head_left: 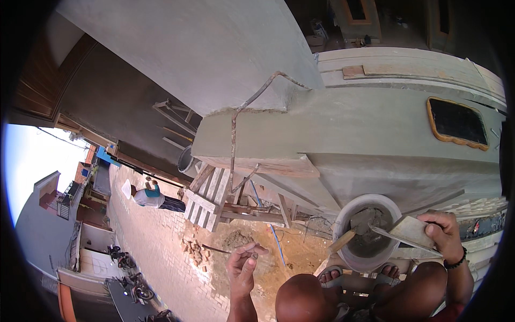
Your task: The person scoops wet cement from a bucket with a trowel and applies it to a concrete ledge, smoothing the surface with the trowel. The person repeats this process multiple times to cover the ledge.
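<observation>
My right hand (446,235) grips a flat plastering trowel (412,231), its pale blade reaching over the rim of a bucket. The bucket (394,206), whitish and round, stands in front of my knees. Grey wet mortar (370,244) lies inside it. A second tool's wooden handle (342,241) leans out over the bucket's left rim, its head in the mortar. Left of my knees, my left hand (244,268) is raised with thumb and fingers bent together. A small greyish bit seems to sit between them; I cannot make out what it is.
A grey plastered ledge (343,123) runs ahead, with a dark panel in a wavy gold frame (457,123) on it. A bent rod (234,139) crosses its left part. Below are wooden scaffold boards (206,198) and loose bricks (194,253). Another person (153,197) is on the paving.
</observation>
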